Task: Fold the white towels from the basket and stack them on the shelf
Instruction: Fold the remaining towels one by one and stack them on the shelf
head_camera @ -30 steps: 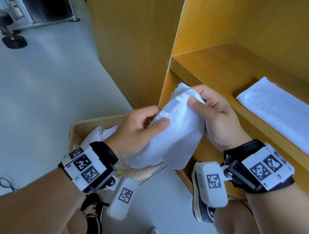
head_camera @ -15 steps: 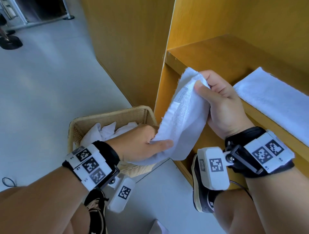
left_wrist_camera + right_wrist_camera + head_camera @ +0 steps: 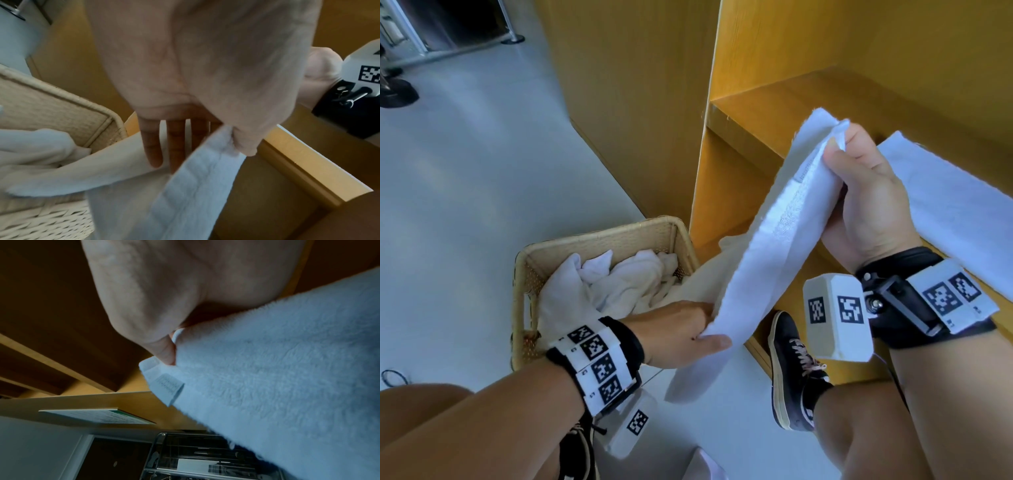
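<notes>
Since a moment ago both hands have drawn apart, stretching the towel [image 3: 767, 240] into a slanted band above the basket [image 3: 599, 236] of crumpled towels. Left hand [image 3: 681, 334] pinches its low end, fingers [image 3: 153, 146] straight, thumb pressing; right hand [image 3: 866, 192] grips the labelled corner beside the shelf [image 3: 784, 102], where a folded towel [image 3: 955, 205] lies.

Towel drawn out long between the hands

Hands were close together on a bunched white towel [image 3: 763, 260] 1 s ago; now well apart. Right hand [image 3: 873, 205] has gone up and toward the shelf [image 3: 774, 102], pinching the top corner. Left hand [image 3: 681, 334] has dropped beside the basket [image 3: 599, 236], thumb on the hem, fingers straight behind. Towel now hangs as a diagonal band.
</notes>
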Motion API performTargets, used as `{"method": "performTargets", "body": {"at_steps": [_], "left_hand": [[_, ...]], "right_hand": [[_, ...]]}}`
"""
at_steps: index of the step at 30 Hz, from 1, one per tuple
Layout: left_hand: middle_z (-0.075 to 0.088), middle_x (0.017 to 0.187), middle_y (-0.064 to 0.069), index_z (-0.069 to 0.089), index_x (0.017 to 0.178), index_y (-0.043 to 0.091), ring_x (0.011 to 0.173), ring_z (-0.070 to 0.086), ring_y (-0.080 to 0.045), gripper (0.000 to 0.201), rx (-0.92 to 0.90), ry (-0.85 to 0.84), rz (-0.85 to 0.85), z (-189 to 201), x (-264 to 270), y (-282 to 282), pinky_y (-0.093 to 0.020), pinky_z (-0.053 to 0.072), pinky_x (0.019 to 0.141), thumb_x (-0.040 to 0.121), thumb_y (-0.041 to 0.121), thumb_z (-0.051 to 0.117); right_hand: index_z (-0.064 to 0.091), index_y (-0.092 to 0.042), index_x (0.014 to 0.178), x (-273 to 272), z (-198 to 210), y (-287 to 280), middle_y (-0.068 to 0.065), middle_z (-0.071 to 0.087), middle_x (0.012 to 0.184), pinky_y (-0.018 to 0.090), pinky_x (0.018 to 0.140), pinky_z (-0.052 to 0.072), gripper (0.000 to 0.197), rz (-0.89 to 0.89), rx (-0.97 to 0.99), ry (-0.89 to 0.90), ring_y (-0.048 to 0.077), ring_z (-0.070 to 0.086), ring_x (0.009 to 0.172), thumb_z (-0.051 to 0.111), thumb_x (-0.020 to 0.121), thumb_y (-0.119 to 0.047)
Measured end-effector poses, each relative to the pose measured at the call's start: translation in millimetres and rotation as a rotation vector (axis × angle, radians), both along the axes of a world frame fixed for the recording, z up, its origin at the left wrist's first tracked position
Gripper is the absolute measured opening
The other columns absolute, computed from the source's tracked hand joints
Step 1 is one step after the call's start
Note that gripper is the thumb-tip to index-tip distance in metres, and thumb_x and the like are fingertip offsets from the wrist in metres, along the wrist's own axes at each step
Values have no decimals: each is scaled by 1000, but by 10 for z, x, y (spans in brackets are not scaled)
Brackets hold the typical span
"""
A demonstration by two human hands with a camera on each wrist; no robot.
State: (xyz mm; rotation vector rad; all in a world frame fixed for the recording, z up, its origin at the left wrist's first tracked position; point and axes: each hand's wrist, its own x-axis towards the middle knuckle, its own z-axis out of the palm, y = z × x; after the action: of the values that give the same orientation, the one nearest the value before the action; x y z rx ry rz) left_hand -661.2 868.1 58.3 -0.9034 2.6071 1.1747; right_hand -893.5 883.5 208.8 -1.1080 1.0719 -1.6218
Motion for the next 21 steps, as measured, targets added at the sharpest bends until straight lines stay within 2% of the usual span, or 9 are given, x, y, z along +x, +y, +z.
{"method": "performTargets", "body": {"at_steps": [3, 5, 7, 11, 13, 16, 19, 21], "left_hand": [[55, 87, 16, 48, 84, 36, 75, 54, 0, 31, -106, 76, 33, -83, -21, 13, -30, 42, 72, 105, 59, 46], [59, 93, 11, 62, 93, 28, 79, 56, -5, 35, -204, 119, 47, -108, -33, 11, -31, 46, 75, 107, 54, 44], [64, 101, 5, 68, 99, 16, 90, 60, -12, 48, -304, 116, 61, -114, -40, 14, -36, 50, 80, 109, 54, 40], [60, 90, 5, 63, 82, 14, 84, 56, -15, 55, -507, 86, 131, -21, -16, 35, -39, 49, 70, 108, 55, 37], [60, 94, 5, 66, 86, 14, 86, 57, -16, 59, -505, 29, 152, 49, 7, 34, -41, 51, 72, 108, 56, 32], [65, 113, 4, 72, 108, 15, 101, 62, -17, 65, -422, 5, 164, 155, 44, 30, -42, 53, 84, 106, 59, 24], [65, 121, 5, 70, 122, 19, 105, 63, -14, 61, -360, 100, 190, 263, 49, 65, -38, 54, 87, 107, 59, 27], [65, 123, 8, 69, 128, 23, 106, 61, -9, 55, -325, 205, 219, 337, 36, 107, -32, 53, 88, 108, 58, 31]], "right_hand": [[62, -19, 87, -44, -4, 23, 2, 67, 87, 34, 78, 55, 29, -19, 11, -43, 19, 64, 83, 45, 108, -8], [61, -18, 90, -77, -2, 36, 3, 68, 89, 36, 81, 55, 26, -27, 19, -49, 21, 65, 85, 46, 109, -10], [61, -18, 92, -96, 10, 54, 4, 69, 90, 39, 84, 55, 24, -42, 23, -46, 22, 66, 87, 46, 109, -10], [60, -16, 94, -96, 82, 77, 7, 67, 92, 41, 84, 53, 22, -61, 3, 2, 25, 64, 89, 45, 109, -9], [59, -15, 94, -63, 172, 57, 8, 64, 91, 38, 81, 50, 21, -65, -14, 48, 26, 61, 88, 45, 108, -9], [62, -16, 96, 34, 370, 33, 11, 62, 93, 36, 79, 48, 19, -70, -55, 139, 25, 59, 89, 48, 108, -10], [62, -15, 99, 151, 643, 16, 7, 65, 91, 32, 75, 52, 18, -15, -119, 243, 22, 62, 85, 48, 109, -10], [59, -10, 102, 220, 858, 9, 11, 64, 89, 30, 70, 53, 13, 40, -141, 275, 23, 62, 80, 48, 109, -10]]}}
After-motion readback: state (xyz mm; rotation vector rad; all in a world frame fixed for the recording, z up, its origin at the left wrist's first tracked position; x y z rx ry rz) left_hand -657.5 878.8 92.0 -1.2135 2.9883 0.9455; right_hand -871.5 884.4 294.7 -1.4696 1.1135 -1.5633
